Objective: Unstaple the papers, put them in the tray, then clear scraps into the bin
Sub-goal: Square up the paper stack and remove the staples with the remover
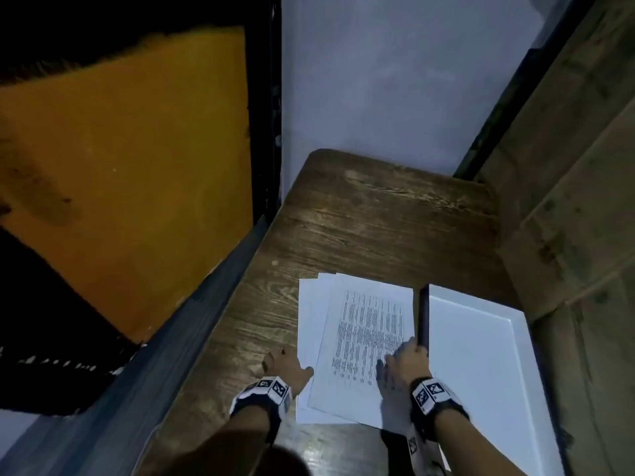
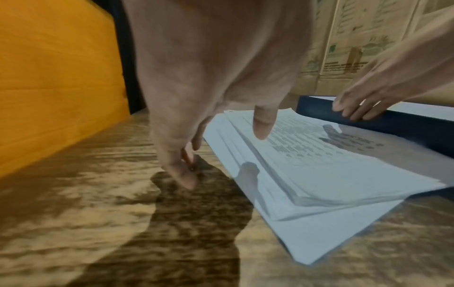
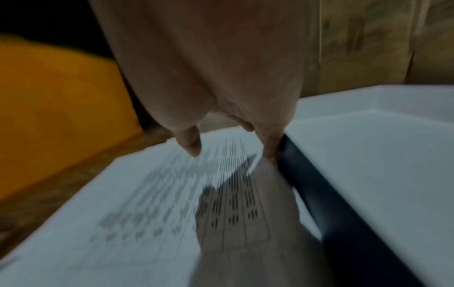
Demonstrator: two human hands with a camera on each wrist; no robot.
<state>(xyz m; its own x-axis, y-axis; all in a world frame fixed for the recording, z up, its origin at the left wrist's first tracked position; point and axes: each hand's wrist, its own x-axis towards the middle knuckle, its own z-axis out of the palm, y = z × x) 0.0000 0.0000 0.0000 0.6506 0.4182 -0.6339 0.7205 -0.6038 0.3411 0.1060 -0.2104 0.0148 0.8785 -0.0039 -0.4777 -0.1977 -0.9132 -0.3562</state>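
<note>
Papers (image 1: pixel 357 341): loose, floppy stack on the wooden table (image 1: pixel 360 218), left of the tray (image 1: pixel 481 355); you lift by its near edge (sheets slide).
Left hand (image 1: pixel 287 364): fingers spread, empty, at the stack's left edge.
Right hand (image 1: pixel 402 364): fingers extended, touching the tray's dark wall.

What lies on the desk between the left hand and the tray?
The stack of papers fills that stretch in the head view: the left hand sits at its left edge, and the tray borders its right edge, where the right hand is.
</note>
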